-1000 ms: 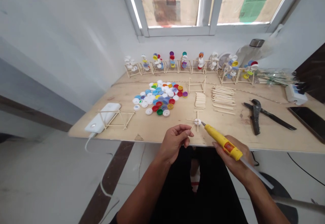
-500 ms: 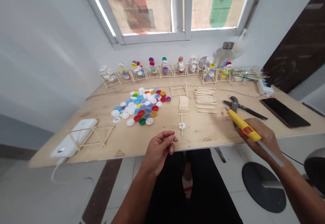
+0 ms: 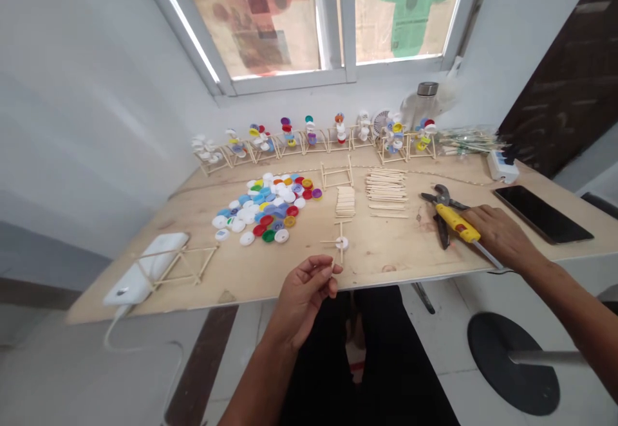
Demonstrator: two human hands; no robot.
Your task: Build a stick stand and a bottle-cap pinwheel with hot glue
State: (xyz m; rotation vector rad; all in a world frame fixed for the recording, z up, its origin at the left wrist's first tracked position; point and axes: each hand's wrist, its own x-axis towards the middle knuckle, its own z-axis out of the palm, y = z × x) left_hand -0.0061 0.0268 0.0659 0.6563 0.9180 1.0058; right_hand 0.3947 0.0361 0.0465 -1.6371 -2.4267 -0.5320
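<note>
Near the table's front edge, my left hand [image 3: 313, 284] pinches a short thin stick [image 3: 334, 261]. Just beyond it lies a cross of sticks [image 3: 342, 231] with a white cap [image 3: 342, 243] at its centre. My right hand [image 3: 497, 230] has its fingers round the rear of a yellow glue gun [image 3: 456, 222], which is low over the table with its nozzle at the pliers [image 3: 443, 204]. A clear glue stick [image 3: 490, 255] sticks out of the gun's back. Short sticks [image 3: 346, 201] and longer sticks [image 3: 386, 186] lie in piles beyond the cross.
Coloured bottle caps [image 3: 270, 206] are heaped left of centre. Stick frames with caps [image 3: 294, 136] line the back. A bare stick frame [image 3: 337, 174] stands mid-table, another leans over a white power strip [image 3: 149, 268] at left. A phone [image 3: 543, 213] lies at right.
My right hand has lowered the glue gun onto or close to the table beside the pliers. My left hand still pinches the short stick, and the view has shifted slightly.
</note>
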